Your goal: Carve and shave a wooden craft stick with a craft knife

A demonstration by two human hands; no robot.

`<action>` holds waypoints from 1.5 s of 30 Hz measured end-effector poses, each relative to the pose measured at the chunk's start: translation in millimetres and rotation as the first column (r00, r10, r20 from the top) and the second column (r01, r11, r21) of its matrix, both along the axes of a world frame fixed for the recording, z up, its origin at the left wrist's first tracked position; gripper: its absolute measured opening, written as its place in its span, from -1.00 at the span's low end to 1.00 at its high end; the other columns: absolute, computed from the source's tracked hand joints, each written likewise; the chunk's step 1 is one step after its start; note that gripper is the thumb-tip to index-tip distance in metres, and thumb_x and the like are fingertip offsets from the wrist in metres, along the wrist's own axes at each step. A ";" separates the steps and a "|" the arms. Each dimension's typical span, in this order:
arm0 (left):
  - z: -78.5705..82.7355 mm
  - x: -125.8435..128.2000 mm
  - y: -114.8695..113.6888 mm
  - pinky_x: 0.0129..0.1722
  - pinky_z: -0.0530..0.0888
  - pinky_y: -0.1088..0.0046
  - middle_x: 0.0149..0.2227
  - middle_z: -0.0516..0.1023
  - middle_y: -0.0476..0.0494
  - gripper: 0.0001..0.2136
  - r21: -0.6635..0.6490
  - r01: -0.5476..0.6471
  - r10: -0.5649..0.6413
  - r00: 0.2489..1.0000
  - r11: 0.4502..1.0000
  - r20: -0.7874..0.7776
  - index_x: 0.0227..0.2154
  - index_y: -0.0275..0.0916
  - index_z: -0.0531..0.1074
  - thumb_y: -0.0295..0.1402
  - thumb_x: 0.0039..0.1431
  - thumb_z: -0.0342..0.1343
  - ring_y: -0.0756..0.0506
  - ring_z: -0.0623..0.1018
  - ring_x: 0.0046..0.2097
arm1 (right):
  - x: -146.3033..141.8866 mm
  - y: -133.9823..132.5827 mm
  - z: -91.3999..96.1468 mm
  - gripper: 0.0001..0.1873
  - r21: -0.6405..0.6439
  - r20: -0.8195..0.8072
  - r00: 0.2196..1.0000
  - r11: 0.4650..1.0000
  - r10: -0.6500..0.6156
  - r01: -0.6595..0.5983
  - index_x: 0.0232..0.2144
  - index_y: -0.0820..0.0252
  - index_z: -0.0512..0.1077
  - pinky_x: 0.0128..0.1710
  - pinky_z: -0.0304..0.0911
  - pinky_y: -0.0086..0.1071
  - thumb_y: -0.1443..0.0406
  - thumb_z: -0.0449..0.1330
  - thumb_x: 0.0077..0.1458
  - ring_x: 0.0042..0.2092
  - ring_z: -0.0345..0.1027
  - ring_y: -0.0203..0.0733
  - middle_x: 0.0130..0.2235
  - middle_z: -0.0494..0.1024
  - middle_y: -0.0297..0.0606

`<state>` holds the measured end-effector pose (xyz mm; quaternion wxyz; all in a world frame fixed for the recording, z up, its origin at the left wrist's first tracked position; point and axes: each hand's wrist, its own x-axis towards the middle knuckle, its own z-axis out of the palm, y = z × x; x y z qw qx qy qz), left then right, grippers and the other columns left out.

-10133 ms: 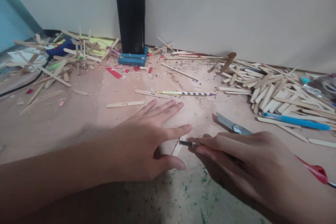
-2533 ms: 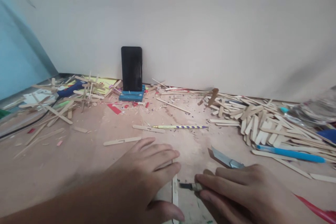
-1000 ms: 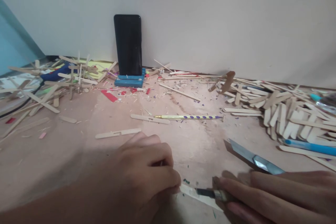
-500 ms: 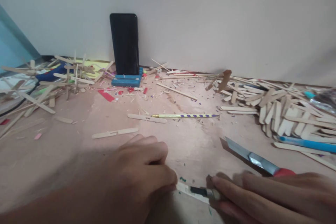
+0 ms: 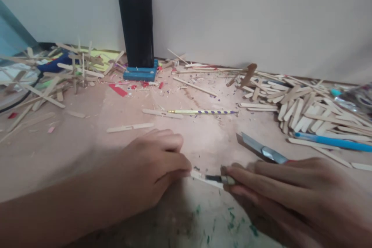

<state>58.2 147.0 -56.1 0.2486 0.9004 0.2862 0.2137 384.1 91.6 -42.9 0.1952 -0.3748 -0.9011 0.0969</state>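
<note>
My left hand [image 5: 157,162] is closed, pinching the left end of a pale wooden craft stick [image 5: 197,175] against the tabletop. My right hand [image 5: 293,190] is closed around a small tool [image 5: 214,178] with a flat dark tip and a pale collar. That tip lies along the stick, and my fingers hide the rest of the tool. Beyond the right fingers is a box cutter [image 5: 261,150], its blade pointing left; the hand covers its handle. Farther up lie a notched craft stick [image 5: 130,128] and a yellow pencil with purple spots [image 5: 203,112], its end by another stick [image 5: 157,114].
A black phone [image 5: 136,27] leans upright in a blue stand [image 5: 141,73] by the wall. Craft sticks are heaped at right [image 5: 305,108], beside a blue pen [image 5: 334,142]. A tangle of sticks [image 5: 78,64] stands at left. Green marks [image 5: 231,219] spot the near tabletop.
The view has tilted down, so everything sits higher and more green-marked tabletop shows. Both hands keep their hold on the stick and the small tool.
</note>
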 end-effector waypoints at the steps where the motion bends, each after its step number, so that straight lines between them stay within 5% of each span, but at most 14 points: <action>1: 1.5 -0.2 0.7 -0.22 0.28 0.31 -0.32 0.47 -0.01 -0.66 0.010 -0.001 0.001 1.000 1.000 -0.016 -0.22 -0.16 0.71 -0.55 0.64 0.09 -0.10 0.49 -0.24 | 0.4 1.1 2.2 -0.84 -0.008 0.010 0.999 1.000 0.030 -0.030 0.20 -0.04 0.61 -0.52 0.20 -0.18 0.23 0.26 0.71 -0.50 0.50 -0.29 -0.32 0.70 -0.46; 7: 1.2 -1.1 1.7 -0.25 0.22 0.34 -0.35 0.36 0.03 -0.66 0.068 0.013 -0.015 0.999 0.998 0.039 -0.22 -0.20 0.72 -0.54 0.68 0.11 -0.06 0.40 -0.29 | -0.1 1.7 6.3 -0.84 0.022 0.083 0.993 0.996 0.087 -0.090 0.23 0.10 0.59 -0.48 0.17 -0.11 0.27 0.26 0.74 -0.46 0.54 -0.27 -0.31 0.70 -0.45; 13: -4.1 -1.0 2.7 -0.27 0.20 0.35 -0.34 0.37 0.04 -0.65 0.101 0.010 -0.020 0.995 0.995 0.096 -0.23 -0.23 0.72 -0.54 0.71 0.12 -0.05 0.40 -0.30 | -3.7 0.5 3.6 -0.86 0.137 0.120 0.991 0.988 0.060 -0.076 0.20 0.06 0.56 -0.51 0.08 -0.09 0.26 0.21 0.77 -0.54 0.29 -0.22 -0.40 0.63 -0.51; 18: -4.3 -1.5 2.6 -0.26 0.24 0.33 -0.33 0.39 0.03 -0.67 0.096 0.020 -0.030 0.994 0.995 0.106 -0.24 -0.25 0.73 -0.54 0.70 0.15 -0.06 0.43 -0.28 | 1.2 8.2 -1.8 -0.79 0.253 0.116 0.980 0.950 0.160 -0.185 0.24 0.30 0.57 -0.46 0.23 -0.18 0.42 0.34 0.65 -0.44 0.45 -0.27 -0.29 0.73 -0.36; 45: -9.4 -0.2 3.0 -0.28 0.22 0.30 -0.34 0.33 0.05 -0.68 0.079 0.020 -0.029 0.992 0.997 0.122 -0.22 -0.23 0.75 -0.51 0.70 0.17 -0.06 0.39 -0.28 | -1.3 13.9 1.7 -0.83 0.165 0.106 0.983 0.972 0.151 -0.167 0.22 0.17 0.58 -0.46 0.15 -0.13 0.37 0.27 0.71 -0.46 0.43 -0.24 -0.31 0.70 -0.41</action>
